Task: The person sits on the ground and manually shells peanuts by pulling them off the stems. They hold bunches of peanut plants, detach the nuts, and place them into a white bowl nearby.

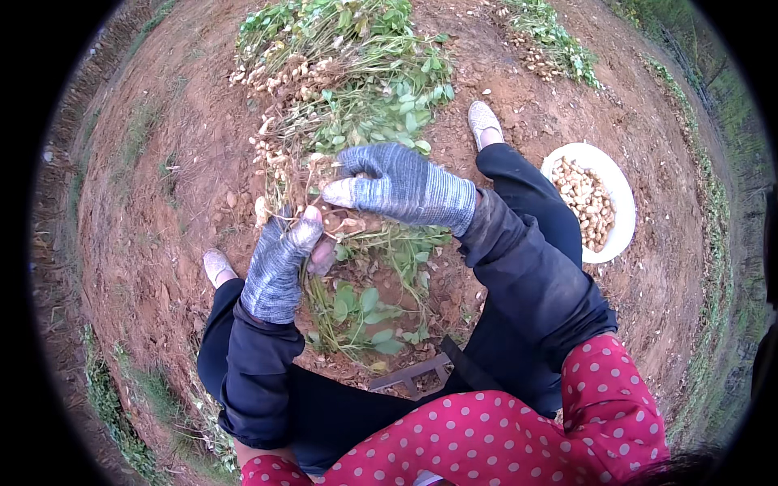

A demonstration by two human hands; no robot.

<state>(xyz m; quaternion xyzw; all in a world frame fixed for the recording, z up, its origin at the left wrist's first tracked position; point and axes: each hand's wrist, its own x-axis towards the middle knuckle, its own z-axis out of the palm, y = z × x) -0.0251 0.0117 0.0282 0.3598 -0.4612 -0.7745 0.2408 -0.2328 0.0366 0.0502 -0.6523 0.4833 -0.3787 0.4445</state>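
Observation:
My left hand (pixel 282 261), in a grey knit glove with bare fingertips, grips a bunch of uprooted peanut plants near the roots. The leafy stems (pixel 358 310) of this bunch hang below the hand, towards me. Pale pods and thin roots (pixel 313 182) stick out above my left thumb. From the right, my right hand (pixel 395 185), gloved alike, reaches in with thumb and fingers curled around the roots; exactly what lies between its fingertips is partly hidden. Just beyond both hands lies a large heap of peanut plants (pixel 364 79), pods to the left, leaves to the right.
A white tub (pixel 623 212) partly filled with picked peanuts (pixel 583 203) stands beside my right leg. Another plant pile (pixel 556 45) lies farther off at the right. Part of a low seat frame (pixel 413 373) shows between my legs, on reddish bare soil (pixel 170 200).

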